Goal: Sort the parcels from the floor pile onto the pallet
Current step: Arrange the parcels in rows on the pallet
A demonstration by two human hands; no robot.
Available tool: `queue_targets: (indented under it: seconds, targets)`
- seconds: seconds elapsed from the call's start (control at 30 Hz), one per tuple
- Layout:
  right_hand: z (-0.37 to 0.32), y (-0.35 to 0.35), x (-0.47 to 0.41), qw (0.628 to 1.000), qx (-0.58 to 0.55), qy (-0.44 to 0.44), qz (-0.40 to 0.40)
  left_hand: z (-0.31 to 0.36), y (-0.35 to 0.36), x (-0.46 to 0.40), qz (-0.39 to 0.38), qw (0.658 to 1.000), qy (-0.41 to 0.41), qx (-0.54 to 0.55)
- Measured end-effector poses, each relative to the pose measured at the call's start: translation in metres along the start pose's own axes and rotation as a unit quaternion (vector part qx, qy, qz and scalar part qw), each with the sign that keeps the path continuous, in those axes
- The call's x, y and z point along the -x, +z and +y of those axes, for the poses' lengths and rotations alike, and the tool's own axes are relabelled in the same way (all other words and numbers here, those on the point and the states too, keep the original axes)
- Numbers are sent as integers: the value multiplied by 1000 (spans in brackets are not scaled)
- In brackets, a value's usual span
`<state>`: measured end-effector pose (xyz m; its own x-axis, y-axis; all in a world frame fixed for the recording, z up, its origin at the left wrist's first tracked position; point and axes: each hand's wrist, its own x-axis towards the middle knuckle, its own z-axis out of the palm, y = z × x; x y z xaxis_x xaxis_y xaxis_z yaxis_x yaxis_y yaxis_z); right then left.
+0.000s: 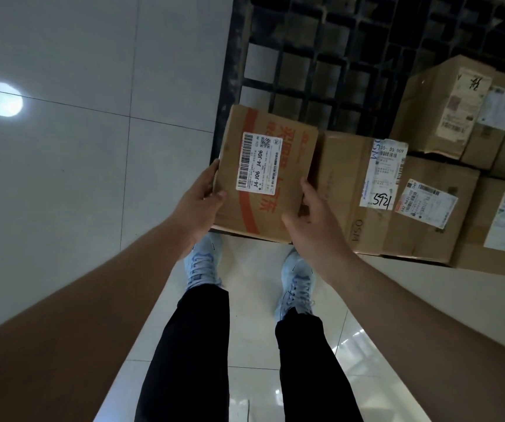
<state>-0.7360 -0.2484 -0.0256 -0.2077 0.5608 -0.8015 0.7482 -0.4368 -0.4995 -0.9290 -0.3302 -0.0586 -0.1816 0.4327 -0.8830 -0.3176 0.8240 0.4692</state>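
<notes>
Black trousers and pale blue trainers fill the near ground, planted on glossy white floor tiles, toes just at the pallet's near edge. Up from there, both bare forearms reach forward to one cardboard parcel, brown with orange print and a white shipping label reading J4-J06. The left hand grips the parcel's left side, thumb lying over the near left corner of the top face, fingers wrapped round the edge and out of sight beneath. The right hand is on the right side, thumb stretched across the near right corner, fingers curved down into the narrow gap beside the neighbouring box. The parcel sits at the near left corner of the black grid pallet; whether its base rests on the slats or hangs just above, I cannot tell. Right beside it, touching or nearly so, a flat carton with a label marked 5924, then another labelled box further right, and one more at the frame's edge. Behind them a taller carton stands on the pallet, more boxes crowding its right. Far left, a round light glare shines off the tiles.
</notes>
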Motion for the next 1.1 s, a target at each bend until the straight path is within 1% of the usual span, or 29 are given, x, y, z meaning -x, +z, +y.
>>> queue_targets:
  seconds: [0.2,0.53,0.67,0.73,0.8,0.87,0.97,1.1]
  targets:
    - [6,4,2,1000,13,8,7,-13,5,1,12,1000,7,-22]
    - [13,3,1,999,44,-10,24,-15,10,-5,29,997,28,-65]
    - [8,5,2,996,86,-7,19,-11,13,-3,61,993,28,-99]
    - [3,4,3,994,107,-7,29,-4,17,4,91,982,41,-159]
    - [-4,1,7,993,118,-9,28,5,22,11,117,963,75,-232]
    - [-14,-5,13,993,117,-19,19,19,26,20,139,943,109,-282]
    - [-31,-18,29,992,119,-42,9,44,33,40,148,926,141,-316]
    - [-55,-42,63,988,139,-72,-5,78,42,79,151,906,161,-361]
